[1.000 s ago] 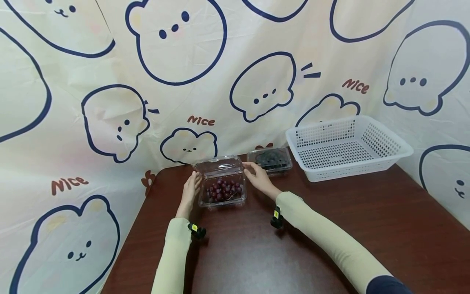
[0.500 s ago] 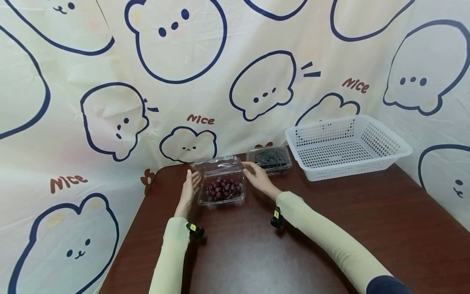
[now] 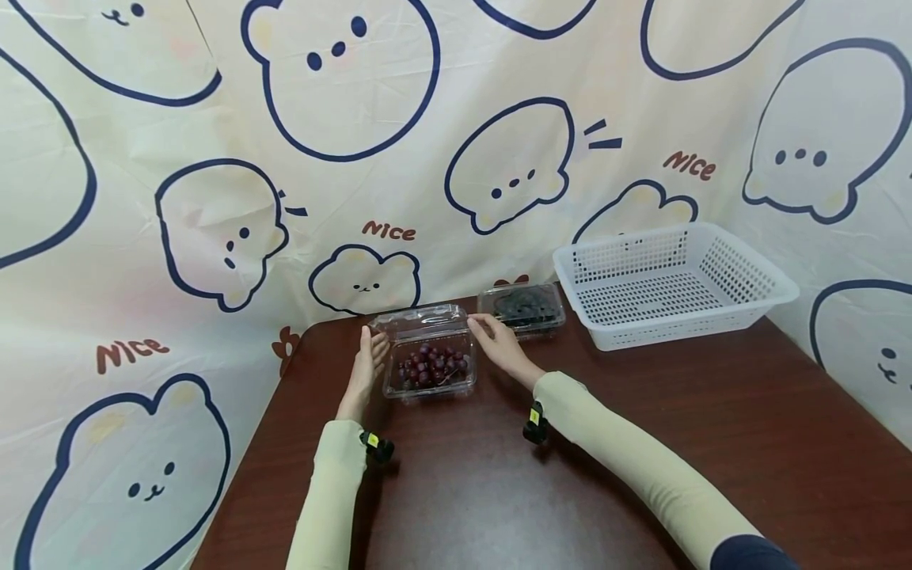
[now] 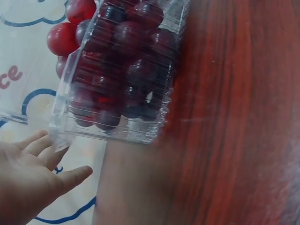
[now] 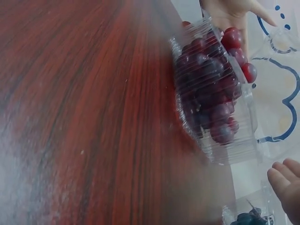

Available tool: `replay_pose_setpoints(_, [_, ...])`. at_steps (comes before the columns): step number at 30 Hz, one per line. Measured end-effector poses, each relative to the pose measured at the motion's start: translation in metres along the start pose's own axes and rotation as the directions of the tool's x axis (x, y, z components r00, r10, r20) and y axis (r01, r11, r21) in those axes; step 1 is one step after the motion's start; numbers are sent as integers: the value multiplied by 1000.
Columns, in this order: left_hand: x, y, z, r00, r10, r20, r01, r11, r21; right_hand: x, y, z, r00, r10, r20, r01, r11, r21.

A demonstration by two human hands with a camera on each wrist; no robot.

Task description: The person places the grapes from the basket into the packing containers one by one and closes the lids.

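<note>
A clear plastic clamshell box of dark red grapes sits toward the back left, its lid swung back toward the wall. My left hand is at the box's left side with fingers extended, the fingertips right at the lid's hinge side. In the left wrist view that hand shows spread fingers beside the box corner. My right hand reaches to the lid's right edge with its fingertips. The right wrist view shows part of this hand, fingers fairly straight, past the box's near end.
A second clear box of dark fruit stands behind my right hand against the wall. Farther right is a white perforated basket on the brown table. A patterned cloth hangs along the table's back and left edges.
The lid has leaned back slightly farther and sits lower. My left fingers have shifted a little left and back. My right hand stays almost in the same place at the lid's edge.
</note>
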State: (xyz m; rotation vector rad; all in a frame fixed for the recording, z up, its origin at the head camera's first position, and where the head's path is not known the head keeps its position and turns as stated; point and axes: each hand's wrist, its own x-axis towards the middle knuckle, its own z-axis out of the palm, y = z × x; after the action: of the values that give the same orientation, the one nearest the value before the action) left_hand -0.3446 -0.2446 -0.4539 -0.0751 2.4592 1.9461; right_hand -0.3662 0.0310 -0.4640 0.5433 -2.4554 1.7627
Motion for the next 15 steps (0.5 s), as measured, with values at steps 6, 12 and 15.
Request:
replay_pose_setpoints(6, [-1, 8, -2, 997, -55, 62, 57, 998, -20, 0, -6, 0, 997, 74, -13, -74, 997, 8])
replay_pose_setpoints(12, [-2, 15, -4, 989, -105, 101, 106, 994, -8, 1, -14, -1, 989, 148, 22, -149, 989, 15])
replay_pose_setpoints(15, [-3, 16, -4, 990, -110, 91, 109, 994, 14, 0, -20, 0, 985, 170, 34, -171, 985, 12])
